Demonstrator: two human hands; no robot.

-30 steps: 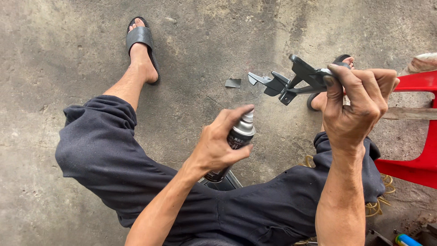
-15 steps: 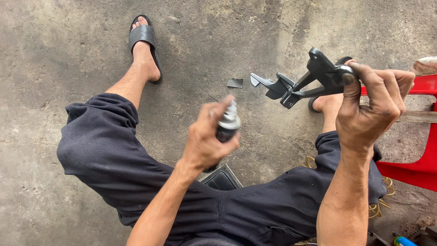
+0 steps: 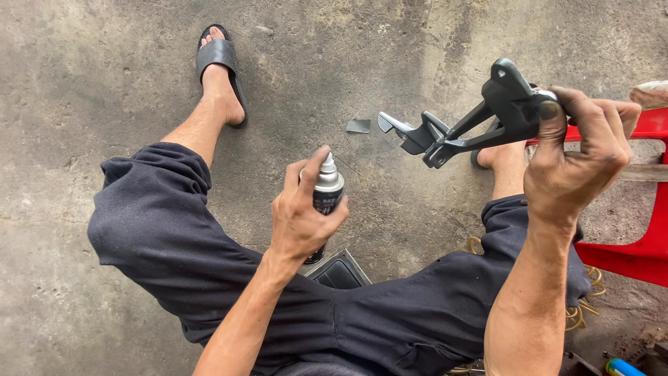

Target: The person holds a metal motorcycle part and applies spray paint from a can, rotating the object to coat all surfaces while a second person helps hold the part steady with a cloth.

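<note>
Grey-painted metal bracket (image 3: pixel 480 118) held aloft over the concrete floor (image 3: pixel 104 83), spray can (image 3: pixel 321 202) poised below it.
Right hand (image 3: pixel 581 167) clamps the bracket's thick end; rigid, probably hefty, paint possibly wet. Left hand (image 3: pixel 300 216) wraps the light, smooth can, forefinger on nozzle.

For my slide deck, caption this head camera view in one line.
Seated person's left hand holds a spray can; right hand holds up a dark metal bracket.
</note>
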